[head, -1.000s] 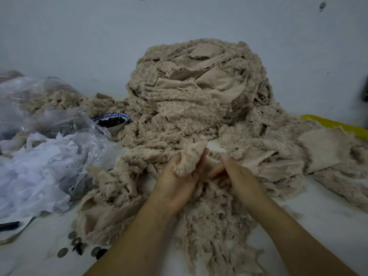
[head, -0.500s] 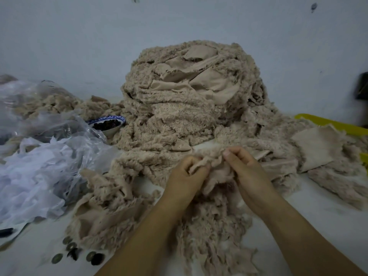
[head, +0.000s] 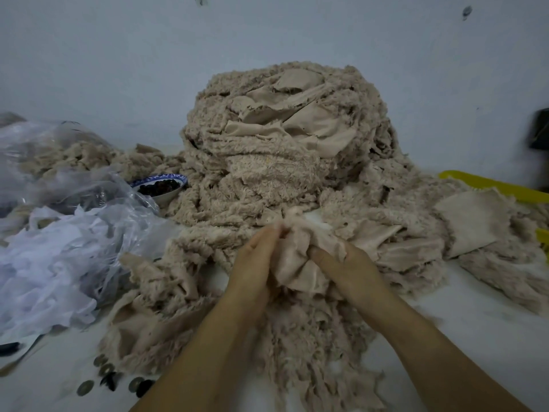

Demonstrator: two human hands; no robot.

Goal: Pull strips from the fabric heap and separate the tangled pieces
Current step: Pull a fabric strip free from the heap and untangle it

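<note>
Fabric heap (head: 276, 162) is piled at the middle of the surface (head: 475, 322) — at its near foot a crumpled beige strip (head: 297, 263) is gripped from both sides, the left hand (head: 255, 263) and right hand (head: 347, 269) each curled round it.

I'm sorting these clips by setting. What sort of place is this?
Probably a small textile or garment workshop: a fabric heap of beige fleecy strips on a white table, a clear plastic bag of white scraps to its left, and left hand and right hand gripping one strip.
</note>
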